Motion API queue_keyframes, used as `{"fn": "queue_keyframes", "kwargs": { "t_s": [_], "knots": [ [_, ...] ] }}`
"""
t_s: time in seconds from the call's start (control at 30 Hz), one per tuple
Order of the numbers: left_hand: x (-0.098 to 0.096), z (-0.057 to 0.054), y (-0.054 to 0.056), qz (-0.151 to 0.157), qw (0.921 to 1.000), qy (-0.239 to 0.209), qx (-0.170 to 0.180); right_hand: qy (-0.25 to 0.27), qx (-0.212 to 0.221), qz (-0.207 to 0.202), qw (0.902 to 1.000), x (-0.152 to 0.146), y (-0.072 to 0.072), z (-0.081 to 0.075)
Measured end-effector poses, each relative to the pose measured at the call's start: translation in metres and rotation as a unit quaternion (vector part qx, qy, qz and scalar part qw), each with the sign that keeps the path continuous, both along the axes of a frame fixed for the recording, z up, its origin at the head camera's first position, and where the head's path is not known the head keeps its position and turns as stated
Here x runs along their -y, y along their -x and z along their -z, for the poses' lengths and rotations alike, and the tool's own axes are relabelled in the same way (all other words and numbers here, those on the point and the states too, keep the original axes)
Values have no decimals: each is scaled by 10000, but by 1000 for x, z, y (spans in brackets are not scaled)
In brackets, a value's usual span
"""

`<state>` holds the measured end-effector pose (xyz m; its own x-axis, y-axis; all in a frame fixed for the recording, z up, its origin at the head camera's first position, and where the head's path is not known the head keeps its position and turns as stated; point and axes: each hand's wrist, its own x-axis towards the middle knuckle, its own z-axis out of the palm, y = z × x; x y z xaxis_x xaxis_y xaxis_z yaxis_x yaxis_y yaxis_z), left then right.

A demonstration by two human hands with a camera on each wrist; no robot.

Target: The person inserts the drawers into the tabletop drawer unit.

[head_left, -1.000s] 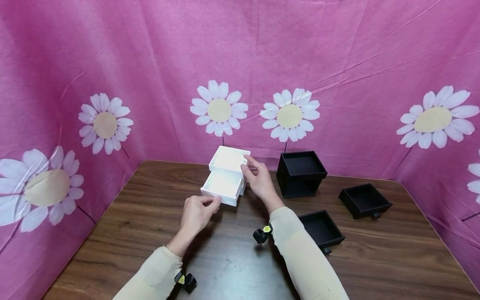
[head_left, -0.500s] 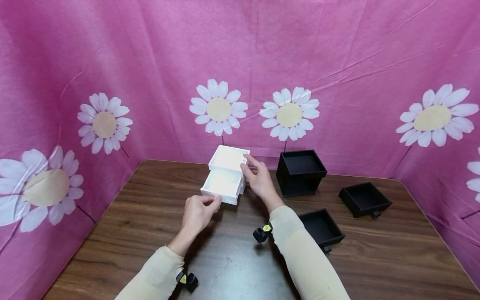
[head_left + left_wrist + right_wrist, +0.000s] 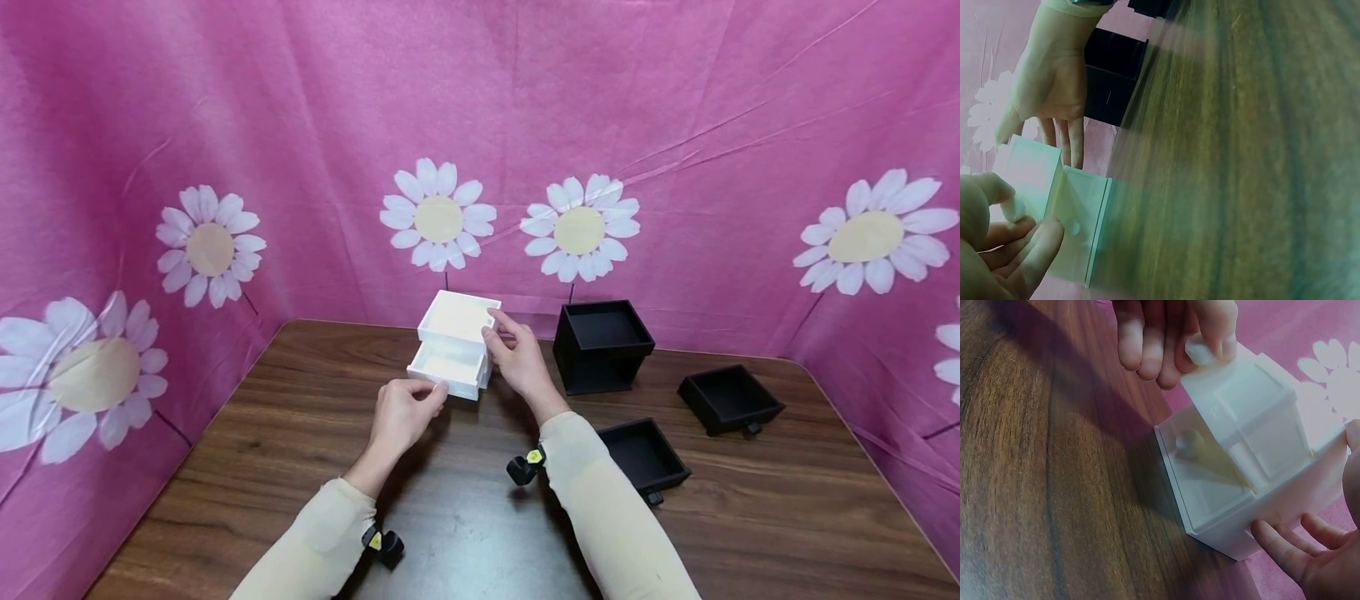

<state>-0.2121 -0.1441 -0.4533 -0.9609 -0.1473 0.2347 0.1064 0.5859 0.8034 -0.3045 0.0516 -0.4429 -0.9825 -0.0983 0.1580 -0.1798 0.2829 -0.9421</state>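
A small white drawer cabinet (image 3: 459, 317) with a tray-like top stands toward the back of the table. Its upper white drawer (image 3: 442, 379) is partly pulled out; the lower drawer (image 3: 1204, 481), with its own round knob, sits pushed in. My left hand (image 3: 405, 412) pinches the upper drawer's knob (image 3: 1197, 350) between thumb and fingers. On the cabinet's right side, my right hand (image 3: 521, 358) holds it, with fingers (image 3: 1285, 547) against the side wall and the thumb at the top edge.
Right of the white cabinet stands a black cabinet (image 3: 600, 350) with an open front. Two black drawers lie on the wooden table (image 3: 300, 433): one drawer (image 3: 731, 400) farther right, the other drawer (image 3: 645, 457) partly behind my right sleeve. A pink flowered cloth (image 3: 337, 250) hangs behind.
My left hand has moved forward, and the upper white drawer has slid partway further into the cabinet. The right hand and the cabinet have stayed in place.
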Motion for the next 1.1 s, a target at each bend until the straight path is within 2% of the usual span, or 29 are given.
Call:
{"fn": "queue_keyframes", "kwargs": {
  "t_s": [0.2,0.47,1.1],
  "knots": [
    [1,-1,6,48,10000,51,30,37,-70,9,10000,1,0,0],
    [-3,-3,16,-26,9996,66,260,332,-164,-4,9993,2,1,2],
    [-13,-3,39,-310,9990,242,203,284,-107,4,9995,1,1,2]
  ]
}}
